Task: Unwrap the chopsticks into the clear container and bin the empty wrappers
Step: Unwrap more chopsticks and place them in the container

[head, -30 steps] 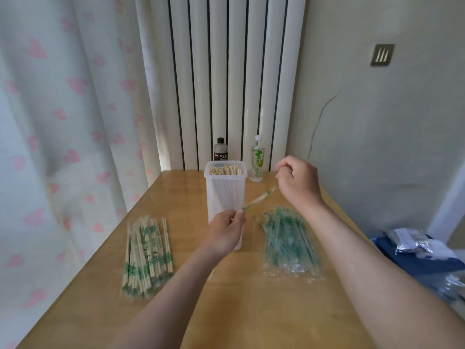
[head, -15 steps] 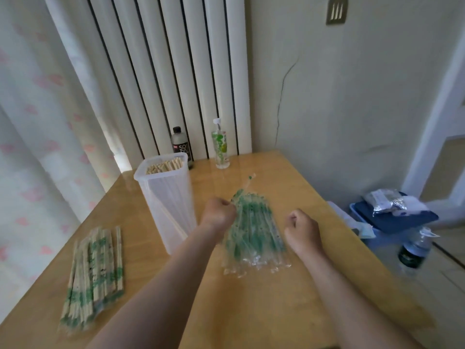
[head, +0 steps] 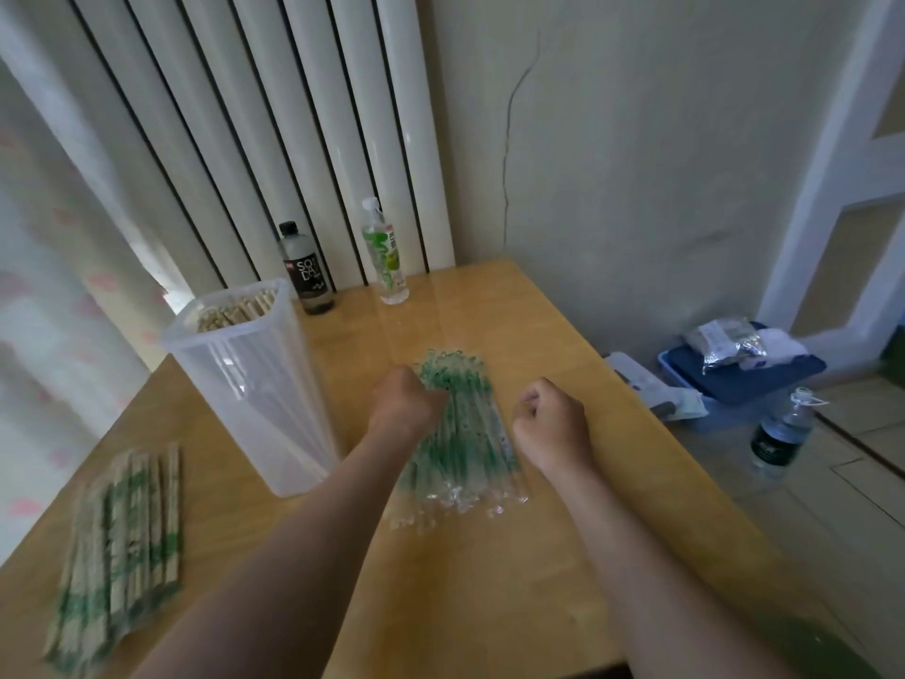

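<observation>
- The left hand (head: 406, 401) lay at the upper left edge of the wrappers (head: 460, 448), in the middle of the frame. Its grip was curled together, but it showed only its back, so I cannot tell if it pinched a wrapper or nothing.
- The right hand (head: 551, 421) was just right of the wrappers, its grip closed as a fist with nothing visible inside.
- The container (head: 245, 384) stood upright at centre left, with bare chopsticks (head: 235, 308) showing at its rim. The wrapped chopsticks (head: 122, 541) lay at lower left on the counter (head: 489, 580), well apart from both hands.
- The empty wrappers were lying on the counter and not yet binned. No bin showed plainly.
- Risk: the thin film probably clings to fingers, so a lifting hand could drag some wrappers out of the heap.
- Risk: the left forearm passed just beside the tall container, so a quick reach to the lower left could tip it and spill the chopsticks.
- Risk: a careless sweep could push wrappers over the right edge, toward the blue box (head: 749, 379).
</observation>
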Available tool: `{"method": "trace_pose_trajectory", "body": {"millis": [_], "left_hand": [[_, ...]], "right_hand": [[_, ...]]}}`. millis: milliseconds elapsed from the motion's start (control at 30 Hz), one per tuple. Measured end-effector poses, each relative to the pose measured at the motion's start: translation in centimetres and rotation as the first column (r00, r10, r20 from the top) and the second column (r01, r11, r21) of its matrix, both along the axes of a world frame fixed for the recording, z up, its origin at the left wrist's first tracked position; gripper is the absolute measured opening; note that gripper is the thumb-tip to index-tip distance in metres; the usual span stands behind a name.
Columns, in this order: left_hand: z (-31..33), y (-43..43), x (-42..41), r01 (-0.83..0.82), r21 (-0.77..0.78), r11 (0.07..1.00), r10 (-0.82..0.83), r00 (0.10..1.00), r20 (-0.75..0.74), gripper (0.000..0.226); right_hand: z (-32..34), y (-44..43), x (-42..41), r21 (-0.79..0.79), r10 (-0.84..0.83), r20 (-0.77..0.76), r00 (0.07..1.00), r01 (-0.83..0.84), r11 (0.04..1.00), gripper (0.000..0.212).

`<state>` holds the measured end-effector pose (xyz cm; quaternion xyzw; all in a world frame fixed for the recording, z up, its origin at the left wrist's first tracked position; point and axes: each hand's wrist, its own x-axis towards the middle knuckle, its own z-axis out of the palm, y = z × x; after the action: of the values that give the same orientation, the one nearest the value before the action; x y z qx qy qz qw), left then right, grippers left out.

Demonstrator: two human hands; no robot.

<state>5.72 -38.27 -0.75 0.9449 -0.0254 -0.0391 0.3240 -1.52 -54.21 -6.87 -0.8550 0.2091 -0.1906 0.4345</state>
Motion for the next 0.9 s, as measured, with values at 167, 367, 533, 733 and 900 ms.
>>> {"method": "trace_pose_trajectory", "body": {"millis": [167, 367, 533, 733, 900], "left_hand": [[0.5, 0.1, -0.2, 0.03, 0.019, 0.999, -0.031, 0.998, 0.05, 0.035], [1.3, 0.9, -1.5, 0.056, 0.022, 0.998, -0.058, 0.992, 0.109, 0.034], [2.5, 2.4, -3.3, 0.103, -0.013, 0.995, -0.099, 0.981, 0.168, 0.024], [3.3, 5.5, -5.1, 0.267, -0.014, 0.964, -0.256, 0.937, 0.237, 0.014], [3.8, 9.0, -6.6, 0.291, -0.006, 0.957, -0.275, 0.911, 0.307, 0.015]], "right_hand": [[0.2, 0.0, -0.2, 0.014, 0.011, -0.007, 1.0, -0.011, 1.0, 0.01], [0.3, 0.0, -0.6, 0.034, 0.015, 0.004, 1.0, -0.015, 0.999, 0.01], [1.2, 0.1, -1.1, 0.129, 0.016, -0.032, 0.999, -0.011, 0.992, 0.017], [4.9, 2.5, -2.4, 0.171, 0.098, 0.049, 0.994, -0.105, 0.98, 0.02], [8.6, 8.3, -3.4, 0.163, 0.291, 0.086, 0.953, -0.302, 0.939, 0.023]]}}
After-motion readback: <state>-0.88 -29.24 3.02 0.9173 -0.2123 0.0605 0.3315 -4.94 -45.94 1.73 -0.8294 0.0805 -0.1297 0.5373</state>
